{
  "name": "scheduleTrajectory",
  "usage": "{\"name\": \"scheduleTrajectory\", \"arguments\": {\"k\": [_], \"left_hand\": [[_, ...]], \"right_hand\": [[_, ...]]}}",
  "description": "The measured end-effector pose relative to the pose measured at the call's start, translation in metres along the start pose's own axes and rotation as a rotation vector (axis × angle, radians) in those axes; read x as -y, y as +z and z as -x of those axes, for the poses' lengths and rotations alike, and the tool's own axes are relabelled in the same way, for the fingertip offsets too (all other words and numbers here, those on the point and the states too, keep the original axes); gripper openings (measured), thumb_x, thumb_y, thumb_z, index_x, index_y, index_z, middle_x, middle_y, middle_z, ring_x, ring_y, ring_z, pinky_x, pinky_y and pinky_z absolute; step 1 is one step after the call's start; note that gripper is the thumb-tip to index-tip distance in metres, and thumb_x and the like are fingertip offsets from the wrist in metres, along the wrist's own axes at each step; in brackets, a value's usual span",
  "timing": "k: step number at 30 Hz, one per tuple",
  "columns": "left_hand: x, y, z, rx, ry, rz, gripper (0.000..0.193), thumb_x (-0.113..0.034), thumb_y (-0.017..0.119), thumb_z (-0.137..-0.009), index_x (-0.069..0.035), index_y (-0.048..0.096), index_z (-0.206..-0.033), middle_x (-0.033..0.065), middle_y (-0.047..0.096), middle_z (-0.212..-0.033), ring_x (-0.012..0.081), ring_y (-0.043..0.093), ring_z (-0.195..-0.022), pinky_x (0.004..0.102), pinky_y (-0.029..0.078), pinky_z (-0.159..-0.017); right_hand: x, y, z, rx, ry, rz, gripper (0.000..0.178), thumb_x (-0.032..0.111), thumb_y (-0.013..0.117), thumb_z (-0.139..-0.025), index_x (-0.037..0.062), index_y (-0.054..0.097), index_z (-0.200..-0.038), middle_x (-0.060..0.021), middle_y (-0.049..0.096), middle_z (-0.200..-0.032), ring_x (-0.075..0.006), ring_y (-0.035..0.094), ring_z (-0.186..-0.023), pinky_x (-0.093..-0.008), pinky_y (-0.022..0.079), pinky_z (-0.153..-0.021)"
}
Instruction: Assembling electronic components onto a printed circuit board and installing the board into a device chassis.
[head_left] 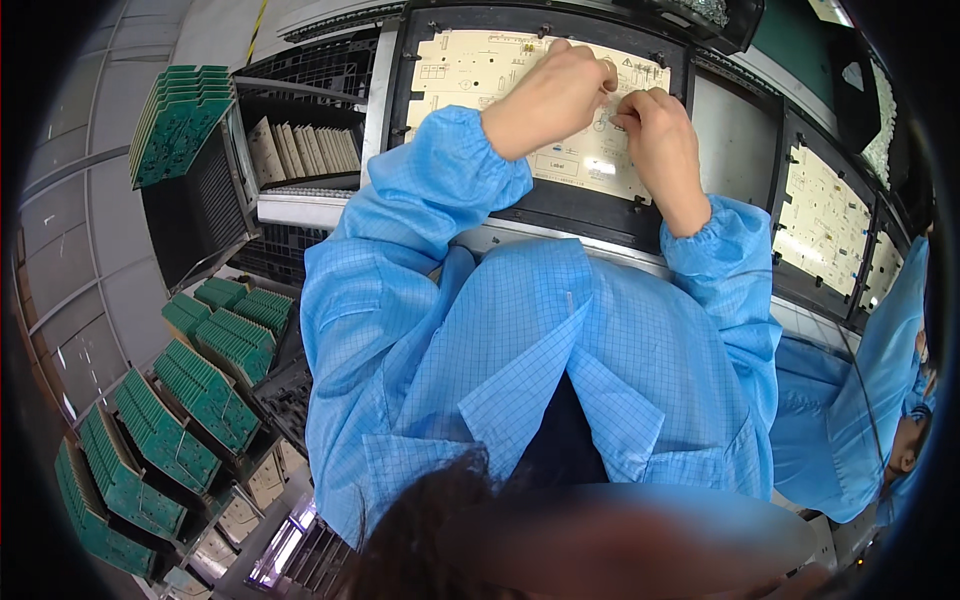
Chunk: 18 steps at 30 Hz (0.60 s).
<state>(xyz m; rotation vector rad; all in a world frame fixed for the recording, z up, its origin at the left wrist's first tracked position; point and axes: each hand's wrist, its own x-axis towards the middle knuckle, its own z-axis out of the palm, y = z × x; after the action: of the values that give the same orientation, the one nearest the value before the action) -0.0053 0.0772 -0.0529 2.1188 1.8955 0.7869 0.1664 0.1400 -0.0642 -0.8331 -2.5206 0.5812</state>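
Note:
A cream circuit board [582, 168] with printed markings lies in a black carrier frame [560, 205] in front of me. Above its upper middle is my left hand [555, 95], its fingers curled together near the board's surface. Close by on the right, my right hand [662, 145] has thumb and fingertips pinched over the board's right half. Whatever either hand holds is too small or hidden to make out. A few small parts, among them a yellowish one [529, 47], sit on the board near its far edge.
More cream boards in black frames [825, 222] lie along the line to the right, beside a co-worker's blue sleeve [880, 370]. A black rack of upright cream boards [305, 150] stands left. Green circuit boards [185, 115] fill racks at far left and lower left.

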Motion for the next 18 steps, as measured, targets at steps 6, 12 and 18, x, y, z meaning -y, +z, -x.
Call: {"name": "scheduleTrajectory", "arguments": {"k": [6,12,18], "left_hand": [[-0.011,0.021,0.006,0.009,-0.064,0.018,0.015,-0.005,0.066,-0.082,-0.003,0.070,-0.096,0.0136,0.067,-0.093,0.0333,0.057,-0.097,0.0398,0.047,-0.089],[-0.016,0.022,0.013,0.080,-0.024,-0.121,0.026,0.004,0.057,-0.077,0.005,0.064,-0.102,0.0227,0.063,-0.093,0.0374,0.055,-0.098,0.0423,0.046,-0.091],[-0.019,0.021,0.020,0.009,-0.065,-0.020,0.030,0.009,0.054,-0.074,0.010,0.062,-0.103,0.0275,0.061,-0.097,0.0412,0.055,-0.099,0.0435,0.048,-0.090]], "right_hand": [[-0.010,-0.013,0.012,-0.074,0.165,-0.181,0.007,0.003,0.065,-0.085,0.0008,0.068,-0.090,-0.0182,0.066,-0.088,-0.0359,0.064,-0.081,-0.0413,0.052,-0.073],[-0.009,-0.032,0.024,-0.063,0.477,-0.388,0.012,0.005,0.065,-0.089,-0.0026,0.070,-0.097,-0.0142,0.071,-0.084,-0.0194,0.066,-0.072,-0.0302,0.053,-0.066],[-0.004,-0.030,0.023,-0.003,0.512,-0.350,0.015,0.008,0.070,-0.088,-0.0040,0.072,-0.097,-0.0075,0.072,-0.079,-0.0081,0.065,-0.069,-0.0234,0.052,-0.063]]}}
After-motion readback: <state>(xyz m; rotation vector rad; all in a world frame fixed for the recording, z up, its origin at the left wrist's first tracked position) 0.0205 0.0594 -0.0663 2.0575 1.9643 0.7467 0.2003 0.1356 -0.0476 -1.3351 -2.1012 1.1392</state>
